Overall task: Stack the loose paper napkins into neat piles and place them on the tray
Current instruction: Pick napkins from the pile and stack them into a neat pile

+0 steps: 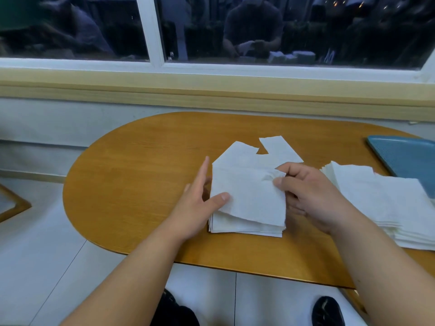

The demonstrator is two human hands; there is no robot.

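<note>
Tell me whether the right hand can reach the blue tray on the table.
Probably yes: only a low pile of white paper napkins lies between the right hand and the flat blue tray, though the hand pinches a crumpled napkin.

One desk [141, 184] counted. One blue tray [404, 158] noted, far right. Two napkin piles counted: middle pile [247, 224], right pile [376, 203]; sheets per pile not countable. Two loose napkins noted flat beyond middle pile: left loose napkin [237, 154], right loose napkin [280, 149]. One top napkin [249, 196] noted on middle pile, pinched by right hand [313, 196]. Two hands counted, left hand [200, 203] included. Two dark shoes noted at near edge: left shoe [174, 309], right shoe [327, 311]. Two window panes noted, far: left pane [70, 27], right pane [282, 27].
</note>
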